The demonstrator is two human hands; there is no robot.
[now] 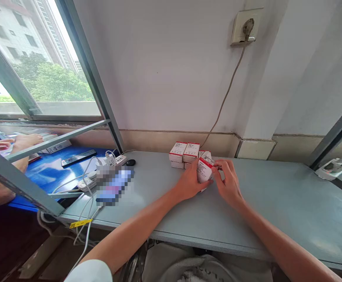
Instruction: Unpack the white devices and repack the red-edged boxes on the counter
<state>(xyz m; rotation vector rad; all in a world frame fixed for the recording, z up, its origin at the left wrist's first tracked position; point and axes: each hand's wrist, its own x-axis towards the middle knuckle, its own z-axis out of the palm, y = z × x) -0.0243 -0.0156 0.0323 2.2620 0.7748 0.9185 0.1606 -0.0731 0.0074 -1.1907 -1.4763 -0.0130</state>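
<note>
A small white carton with a red band (pixel 204 170) is tilted in front of me, just above the grey table. My left hand (pixel 188 182) wraps round its left side and bottom, with the thumb along the lower edge. At the carton's upper right end, my right hand (pixel 227 181) has thumb and forefinger pinched together. What lies between those fingertips is too small to make out. Behind my hands stand several similar cartons (pixel 178 150), stacked in a cluster by the wall; my left hand and the held carton partly hide them.
On the left of the grey table (pixel 265 203) lie a pixelated phone (pixel 115 187), a power strip (pixel 121 160), cables and a black round object (pixel 130 162). Beyond a metal frame, another person's arm rests at a blue table (pixel 46 172). A white device (pixel 332 168) sits far right.
</note>
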